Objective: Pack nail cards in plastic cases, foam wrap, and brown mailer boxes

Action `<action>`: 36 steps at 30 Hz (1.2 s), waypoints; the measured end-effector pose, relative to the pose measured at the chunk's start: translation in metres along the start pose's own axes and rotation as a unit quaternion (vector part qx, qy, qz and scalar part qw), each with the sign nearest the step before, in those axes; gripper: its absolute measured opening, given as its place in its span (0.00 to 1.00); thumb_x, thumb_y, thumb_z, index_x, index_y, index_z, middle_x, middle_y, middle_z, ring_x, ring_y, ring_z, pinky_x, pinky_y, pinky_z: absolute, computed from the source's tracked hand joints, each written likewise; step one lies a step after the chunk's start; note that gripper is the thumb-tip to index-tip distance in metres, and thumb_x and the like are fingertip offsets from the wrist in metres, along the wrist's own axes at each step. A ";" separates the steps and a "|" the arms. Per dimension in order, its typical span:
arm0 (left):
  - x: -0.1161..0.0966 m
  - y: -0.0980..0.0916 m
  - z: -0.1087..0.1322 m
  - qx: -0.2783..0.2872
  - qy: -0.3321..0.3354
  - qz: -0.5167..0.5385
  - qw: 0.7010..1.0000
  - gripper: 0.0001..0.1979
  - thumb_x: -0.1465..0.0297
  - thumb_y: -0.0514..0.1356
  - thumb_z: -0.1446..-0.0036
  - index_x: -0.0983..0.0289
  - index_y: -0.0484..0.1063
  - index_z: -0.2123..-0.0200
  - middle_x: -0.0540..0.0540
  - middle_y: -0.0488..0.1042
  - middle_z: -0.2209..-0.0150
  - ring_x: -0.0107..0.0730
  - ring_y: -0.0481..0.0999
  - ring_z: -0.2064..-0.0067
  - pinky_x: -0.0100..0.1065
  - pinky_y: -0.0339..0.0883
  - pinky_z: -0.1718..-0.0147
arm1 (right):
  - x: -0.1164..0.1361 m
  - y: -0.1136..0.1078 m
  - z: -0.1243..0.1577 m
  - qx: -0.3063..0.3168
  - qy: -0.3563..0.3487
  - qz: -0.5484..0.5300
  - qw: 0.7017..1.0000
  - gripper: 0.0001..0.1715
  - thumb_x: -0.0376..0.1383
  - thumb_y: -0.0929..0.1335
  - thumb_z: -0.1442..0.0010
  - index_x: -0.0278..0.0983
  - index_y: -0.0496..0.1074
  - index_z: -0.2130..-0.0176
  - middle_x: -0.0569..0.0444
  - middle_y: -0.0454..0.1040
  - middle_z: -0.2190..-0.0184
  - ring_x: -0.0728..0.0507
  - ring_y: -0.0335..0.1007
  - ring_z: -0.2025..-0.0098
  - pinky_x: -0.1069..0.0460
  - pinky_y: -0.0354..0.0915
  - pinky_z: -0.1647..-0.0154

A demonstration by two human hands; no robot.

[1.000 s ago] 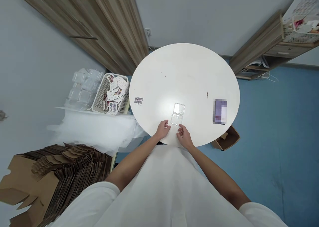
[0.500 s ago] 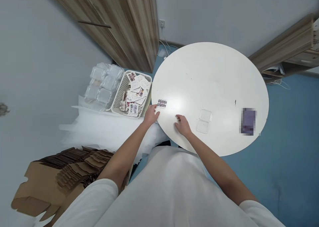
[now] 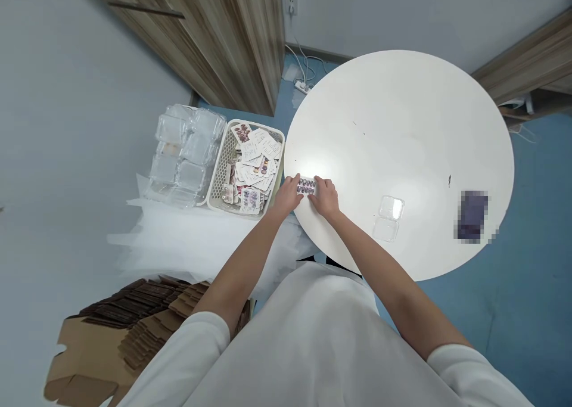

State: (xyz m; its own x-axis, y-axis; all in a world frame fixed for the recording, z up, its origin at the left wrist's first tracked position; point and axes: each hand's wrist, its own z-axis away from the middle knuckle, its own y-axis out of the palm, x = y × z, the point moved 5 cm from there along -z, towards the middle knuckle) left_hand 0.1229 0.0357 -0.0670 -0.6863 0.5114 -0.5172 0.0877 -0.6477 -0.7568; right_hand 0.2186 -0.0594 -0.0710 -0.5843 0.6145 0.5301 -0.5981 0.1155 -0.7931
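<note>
A small card of press-on nails point(image 3: 306, 186), with two rows of dark purplish ovals, is at the left side of the round white table point(image 3: 402, 115). My left hand point(image 3: 288, 195) grips its left edge, thumb and fingers closed on it. On the opposite edge, my right hand point(image 3: 325, 197) pinches the same card. To the right of my right hand lies a clear plastic clamshell case point(image 3: 388, 218), unfolded flat on the tabletop.
Left of the table stands a white basket point(image 3: 218, 183) heaped with similar cards. Beyond it are stacked clear plastic cases point(image 3: 172, 151). Folded cardboard boxes point(image 3: 89, 347) sit at lower left, near white foam sheets point(image 3: 179, 246). A pixelated dark object point(image 3: 472, 216) lies at the table's right.
My right hand has moved left to the card and closed on its right edge. My left hand now grips the left edge. The view has shifted, moving the table rightward.
</note>
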 end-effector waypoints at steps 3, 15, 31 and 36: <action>0.003 0.001 0.000 -0.004 0.013 0.014 1.000 0.32 0.72 0.59 0.51 0.63 0.52 0.43 0.58 0.64 0.58 0.39 0.68 0.57 0.36 0.63 0.60 | 0.001 0.002 -0.001 0.008 0.014 0.026 1.000 0.33 0.35 0.66 0.49 0.39 0.54 0.44 0.46 0.61 0.54 0.39 0.58 0.53 0.45 0.59 0.56; 0.009 0.002 0.005 -0.051 0.038 0.092 0.994 0.30 0.75 0.59 0.53 0.63 0.56 0.45 0.57 0.64 0.58 0.31 0.68 0.66 0.37 0.66 0.63 | 0.001 0.002 0.002 -0.012 0.004 0.019 1.000 0.31 0.36 0.66 0.48 0.38 0.56 0.45 0.46 0.63 0.54 0.38 0.59 0.53 0.45 0.59 0.56; -0.051 0.013 0.040 -0.061 0.160 0.111 0.979 0.34 0.75 0.60 0.53 0.62 0.52 0.43 0.53 0.63 0.61 0.31 0.66 0.62 0.37 0.64 0.57 | -0.042 -0.037 0.062 -0.045 -0.080 -0.134 0.987 0.41 0.32 0.64 0.47 0.43 0.43 0.39 0.47 0.58 0.54 0.40 0.60 0.53 0.43 0.64 0.55; -0.096 0.043 0.065 -0.036 0.203 0.109 0.972 0.33 0.75 0.60 0.53 0.60 0.52 0.43 0.53 0.63 0.62 0.32 0.66 0.62 0.38 0.65 0.59 | -0.084 -0.064 0.112 -0.058 -0.082 -0.149 0.984 0.40 0.33 0.63 0.46 0.45 0.43 0.39 0.49 0.60 0.55 0.42 0.62 0.57 0.43 0.65 0.56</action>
State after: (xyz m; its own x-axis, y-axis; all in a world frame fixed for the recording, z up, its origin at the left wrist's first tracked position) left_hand 0.1458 -0.0779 -0.0237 -0.3054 0.5566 -0.7726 0.2600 -0.7318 -0.6300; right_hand 0.2444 -0.2053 -0.0310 -0.4792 0.4066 0.7779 -0.6954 0.3649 -0.6191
